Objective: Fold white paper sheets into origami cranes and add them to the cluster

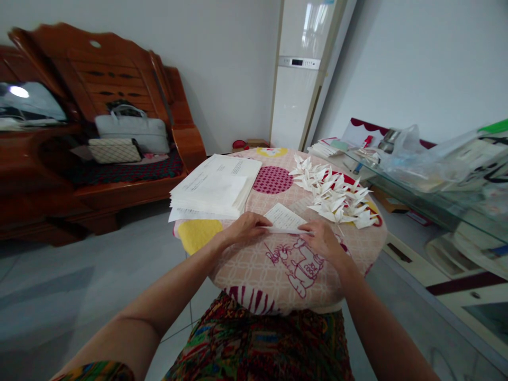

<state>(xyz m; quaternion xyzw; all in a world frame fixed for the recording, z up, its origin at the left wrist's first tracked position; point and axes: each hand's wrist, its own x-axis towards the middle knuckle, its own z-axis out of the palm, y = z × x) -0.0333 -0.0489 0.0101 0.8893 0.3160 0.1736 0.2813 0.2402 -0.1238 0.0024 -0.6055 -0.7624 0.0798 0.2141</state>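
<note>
A small sheet of printed paper [284, 217] lies on the cloth-covered round table [254, 264], folded along its near edge. My left hand [248, 227] pinches the left end of that fold, and my right hand [320, 238] pinches the right end. Both sets of fingers are closed on the paper. To the left of my left hand rests a thick stack of printed paper sheets [212, 185]. Beyond my right hand spreads a pile of white folded paper cranes [333, 193], several of them overlapping.
On the right, a glass-topped cabinet [413, 196] holds plastic bags [416, 159] and papers close to the table's edge. A wooden sofa [119, 79] with a grey bag [133, 131] stands at the left. Behind rises a white floor-standing air conditioner [296, 100].
</note>
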